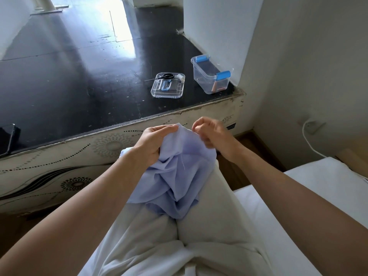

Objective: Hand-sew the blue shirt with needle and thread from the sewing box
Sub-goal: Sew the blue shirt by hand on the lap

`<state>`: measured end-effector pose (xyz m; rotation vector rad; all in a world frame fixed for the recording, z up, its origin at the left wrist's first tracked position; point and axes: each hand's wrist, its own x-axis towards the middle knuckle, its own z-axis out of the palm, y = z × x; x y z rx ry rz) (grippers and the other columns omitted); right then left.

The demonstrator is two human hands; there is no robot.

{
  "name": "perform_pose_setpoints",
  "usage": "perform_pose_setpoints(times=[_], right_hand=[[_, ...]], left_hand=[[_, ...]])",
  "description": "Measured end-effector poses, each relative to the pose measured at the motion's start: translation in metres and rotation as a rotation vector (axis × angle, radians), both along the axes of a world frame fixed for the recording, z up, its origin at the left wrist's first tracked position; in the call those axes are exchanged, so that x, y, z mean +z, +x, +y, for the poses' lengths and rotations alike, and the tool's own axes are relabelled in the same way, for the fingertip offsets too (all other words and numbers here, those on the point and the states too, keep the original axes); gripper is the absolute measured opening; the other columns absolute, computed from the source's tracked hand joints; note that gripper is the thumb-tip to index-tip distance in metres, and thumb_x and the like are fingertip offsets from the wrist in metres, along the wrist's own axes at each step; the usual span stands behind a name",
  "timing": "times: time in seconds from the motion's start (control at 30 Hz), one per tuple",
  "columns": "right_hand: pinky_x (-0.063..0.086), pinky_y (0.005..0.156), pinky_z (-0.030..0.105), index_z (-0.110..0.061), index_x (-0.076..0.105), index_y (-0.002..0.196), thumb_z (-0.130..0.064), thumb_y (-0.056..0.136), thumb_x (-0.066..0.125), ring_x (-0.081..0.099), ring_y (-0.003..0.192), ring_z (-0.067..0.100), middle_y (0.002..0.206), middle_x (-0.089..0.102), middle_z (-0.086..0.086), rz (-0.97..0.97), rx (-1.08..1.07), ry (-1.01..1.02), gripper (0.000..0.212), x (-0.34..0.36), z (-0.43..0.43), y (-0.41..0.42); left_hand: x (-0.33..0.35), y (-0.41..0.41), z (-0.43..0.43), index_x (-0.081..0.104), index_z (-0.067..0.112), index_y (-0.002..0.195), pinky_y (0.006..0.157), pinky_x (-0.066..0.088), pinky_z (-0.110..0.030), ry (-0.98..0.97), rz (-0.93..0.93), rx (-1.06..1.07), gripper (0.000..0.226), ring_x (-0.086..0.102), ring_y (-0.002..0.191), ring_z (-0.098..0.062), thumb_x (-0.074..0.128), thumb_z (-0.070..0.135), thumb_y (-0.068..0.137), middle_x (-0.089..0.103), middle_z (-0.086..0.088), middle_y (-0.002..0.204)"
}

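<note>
**Blue shirt bunched on the lap, needle out of sight**

The blue shirt (179, 176) lies crumpled across the person's thighs, its upper fold lifted toward the dark bench (79, 86). The left hand (155, 144) grips that fold, fingers clenched round a thick wad of cloth. The right hand (213, 134) sits just beside the raised edge with its fingers curled and the tips drawn together. Whether they pinch a needle, I cannot tell (it would be too fine to show here anyway).

On the bench, well apart from the hands, stands the open sewing box (211, 78). Its lid (168, 86) lies beside it, carrying scissors (164, 76) and a spool of white thread (180, 76).

My worry is the bunching. With so many layers gathered in one fist, a stitch could pass through two thicknesses and sew the shirt shut on itself. The left fingertips sit right at the working edge, so a needle pushed through blind could prick them. Loose thread could also snag in the folds below and knot when pulled tight. A dropped needle would vanish into the pale trousers (199, 246) or the bed (298, 196).
</note>
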<state>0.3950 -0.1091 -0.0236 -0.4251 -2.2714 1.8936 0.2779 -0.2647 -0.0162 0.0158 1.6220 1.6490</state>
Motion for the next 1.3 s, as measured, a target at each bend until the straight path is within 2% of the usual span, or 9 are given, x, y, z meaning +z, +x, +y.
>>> perform_pose_setpoints(times=[0.1,0.27,0.4,0.5,0.6,0.67,0.77,0.97,1.3], right_hand=[[0.034,0.045,0.016,-0.013,0.057,0.086,-0.005,0.101,0.038,0.039,0.044,0.004,0.061,0.045,0.000,0.074,-0.143,0.007,0.026,-0.001,0.003,-0.009],[0.042,0.049,0.020,-0.011,0.063,0.086,-0.006,0.102,0.040,0.050,0.050,0.010,0.091,0.068,0.012,0.126,0.011,-0.022,0.029,-0.006,0.000,-0.016],[0.039,0.048,0.025,-0.006,0.052,0.069,-0.011,0.103,0.036,0.043,0.047,0.017,0.064,0.051,0.012,0.012,0.151,-0.066,0.038,-0.010,0.000,-0.015],[0.041,0.055,0.026,-0.006,0.054,0.069,-0.009,0.103,0.039,0.044,0.055,0.017,0.065,0.050,0.011,-0.006,0.199,0.000,0.038,-0.013,0.002,-0.010],[0.042,0.064,0.024,-0.004,0.057,0.070,-0.016,0.101,0.045,0.045,0.064,0.019,0.067,0.049,0.013,0.028,0.186,0.020,0.036,-0.013,0.007,-0.005],[0.043,0.068,0.024,-0.006,0.057,0.067,-0.024,0.098,0.048,0.046,0.070,0.024,0.070,0.049,0.015,0.030,0.181,0.015,0.037,-0.011,0.009,-0.001],[0.044,0.071,0.023,-0.008,0.058,0.065,-0.017,0.101,0.049,0.046,0.076,0.027,0.074,0.049,0.018,-0.005,0.210,0.039,0.039,-0.010,0.010,0.002],[0.043,0.076,0.029,0.005,0.057,0.066,-0.019,0.101,0.050,0.048,0.081,0.024,0.086,0.048,0.029,-0.036,0.210,0.075,0.043,-0.015,0.013,0.004],[0.043,0.074,0.028,-0.007,0.055,0.062,-0.035,0.091,0.050,0.047,0.080,0.024,0.083,0.048,0.026,-0.011,0.180,0.067,0.041,-0.016,0.012,0.004]], left_hand=[[0.001,0.002,-0.004,0.078,0.016,0.083,0.064,0.048,-0.027,-0.034,0.174,-0.121,0.003,0.059,0.079,-0.022,0.075,0.017,0.083,0.067,-0.011,0.082],[0.005,0.003,-0.008,0.079,0.019,0.085,0.071,0.048,-0.028,-0.105,0.405,-0.317,0.006,0.060,0.075,-0.014,0.073,0.018,0.085,0.070,-0.004,0.078],[0.007,0.003,-0.010,0.078,0.019,0.084,0.068,0.048,-0.024,-0.142,0.496,-0.330,0.005,0.061,0.072,-0.010,0.073,0.018,0.085,0.071,-0.001,0.075],[0.006,0.001,-0.011,0.077,0.014,0.085,0.065,0.048,-0.021,-0.169,0.568,-0.343,0.006,0.059,0.070,-0.009,0.074,0.019,0.085,0.069,0.001,0.072],[0.003,-0.002,-0.011,0.073,0.004,0.080,0.060,0.041,-0.025,-0.264,0.638,-0.406,0.022,0.049,0.063,-0.011,0.071,0.026,0.087,0.058,-0.003,0.066],[0.000,-0.004,-0.013,0.071,0.003,0.078,0.059,0.038,-0.027,-0.303,0.640,-0.409,0.027,0.045,0.062,-0.012,0.070,0.028,0.088,0.054,-0.004,0.064],[-0.002,-0.006,-0.015,0.075,0.009,0.082,0.062,0.043,-0.028,-0.277,0.653,-0.406,0.018,0.051,0.066,-0.012,0.070,0.024,0.089,0.061,-0.005,0.070],[-0.001,-0.004,-0.013,0.078,0.014,0.090,0.065,0.049,-0.024,-0.231,0.637,-0.350,0.010,0.059,0.072,-0.010,0.074,0.022,0.086,0.072,-0.009,0.083],[0.001,0.001,-0.011,0.078,0.014,0.089,0.060,0.048,-0.019,-0.197,0.606,-0.312,0.008,0.059,0.068,-0.006,0.073,0.019,0.085,0.071,-0.003,0.078]])
